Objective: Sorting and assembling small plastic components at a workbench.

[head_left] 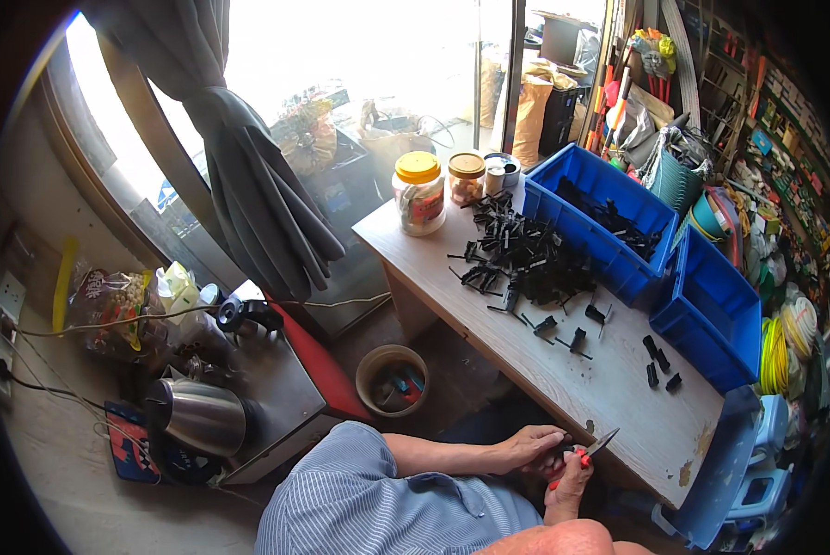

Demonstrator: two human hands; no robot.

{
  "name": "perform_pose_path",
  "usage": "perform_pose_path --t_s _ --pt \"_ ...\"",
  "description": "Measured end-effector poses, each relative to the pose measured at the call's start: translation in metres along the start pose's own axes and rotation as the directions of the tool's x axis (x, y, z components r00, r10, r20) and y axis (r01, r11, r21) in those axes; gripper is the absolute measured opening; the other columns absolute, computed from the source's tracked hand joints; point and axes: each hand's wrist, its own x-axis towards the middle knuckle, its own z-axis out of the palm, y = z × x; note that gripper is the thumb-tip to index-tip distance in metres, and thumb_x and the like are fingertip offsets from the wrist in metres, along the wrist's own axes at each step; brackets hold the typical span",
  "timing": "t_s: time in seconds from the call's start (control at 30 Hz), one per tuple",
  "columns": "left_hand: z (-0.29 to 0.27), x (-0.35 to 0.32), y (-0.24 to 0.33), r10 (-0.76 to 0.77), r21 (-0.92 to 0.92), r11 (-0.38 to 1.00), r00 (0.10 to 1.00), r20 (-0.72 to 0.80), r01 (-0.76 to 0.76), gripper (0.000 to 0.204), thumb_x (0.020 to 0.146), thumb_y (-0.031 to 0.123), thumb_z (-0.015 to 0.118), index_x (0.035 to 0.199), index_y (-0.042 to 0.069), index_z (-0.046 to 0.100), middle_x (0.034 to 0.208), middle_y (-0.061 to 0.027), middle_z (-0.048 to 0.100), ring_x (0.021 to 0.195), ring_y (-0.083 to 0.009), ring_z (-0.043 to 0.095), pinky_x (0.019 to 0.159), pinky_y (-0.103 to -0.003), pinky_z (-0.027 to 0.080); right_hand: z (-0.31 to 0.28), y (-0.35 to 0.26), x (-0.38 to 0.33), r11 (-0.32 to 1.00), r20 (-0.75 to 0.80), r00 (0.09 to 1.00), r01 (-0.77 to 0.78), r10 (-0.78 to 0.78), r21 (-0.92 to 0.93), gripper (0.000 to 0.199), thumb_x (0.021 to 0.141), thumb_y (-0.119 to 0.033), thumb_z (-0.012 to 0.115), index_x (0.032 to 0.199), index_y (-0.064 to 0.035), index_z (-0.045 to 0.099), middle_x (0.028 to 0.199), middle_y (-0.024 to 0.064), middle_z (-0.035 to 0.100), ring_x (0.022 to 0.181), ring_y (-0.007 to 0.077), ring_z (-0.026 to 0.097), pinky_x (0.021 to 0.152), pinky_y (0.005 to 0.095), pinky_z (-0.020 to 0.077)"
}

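In front of my lap, by the table's near edge, my two hands work close together. My right hand (570,483) is closed around a red-handled tool with a pointed metal blade (603,442); I cannot tell whether it is a knife or scissors. Its tip points away to the right. My left hand (531,448) is closed beside it, fingers bent around something small and dark that they mostly hide. On the table, a heap of black plastic parts (530,250) lies farther off, and several loose black parts (653,351) are nearer the right side.
A blue bin (660,277) with black parts and another blue bin (711,324) stand along the table's far right side. Jars, one yellow-lidded (418,194), are at the back. Left of me are a bucket (370,370) on the floor and a kettle (213,416) on a cabinet.
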Motion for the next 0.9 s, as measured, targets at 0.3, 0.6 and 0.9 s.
perform_pose_path --t_s 0.3,0.6,0.9 --pt "0.01 -0.003 0.024 -0.14 -0.084 0.988 0.986 -0.089 0.132 0.024 0.096 0.027 0.064 0.102 0.004 0.068 0.072 -0.0024 0.061 0.056 -0.0087 0.055 0.047 -0.025 0.045 -0.004 0.004 0.007 1.0 0.084 0.996 0.018 -0.018 0.002 0.018 0.087 -0.013 0.062 0.101 -0.0058 0.055 0.072 0.0022 0.054 0.059 0.0109 0.055 0.056 0.0223 0.0467" --pt "0.01 0.013 0.018 -0.406 -0.251 0.898 0.9 -0.161 0.36 0.023 0.091 0.023 0.063 0.08 0.003 0.062 0.06 -0.0096 0.058 0.051 -0.0207 0.056 0.051 -0.038 0.05 0.028 -0.013 -0.011 0.996 -0.048 0.999 -0.01 0.006 -0.091 0.012 0.086 -0.013 0.061 0.079 -0.0132 0.051 0.061 -0.0013 0.05 0.05 0.0099 0.048 0.046 0.0243 0.0384" --pt "0.013 0.032 0.0 -0.365 -0.21 0.924 0.9 -0.237 0.32 0.026 0.086 0.023 0.061 0.069 0.004 0.06 0.053 -0.0097 0.053 0.044 -0.023 0.054 0.042 -0.039 0.044 0.013 0.005 -0.002 0.963 -0.035 0.997 0.062 -0.073 -0.262 0.01 0.089 -0.015 0.06 0.087 -0.0099 0.052 0.068 0.0009 0.05 0.058 0.0102 0.05 0.053 0.0244 0.0384"
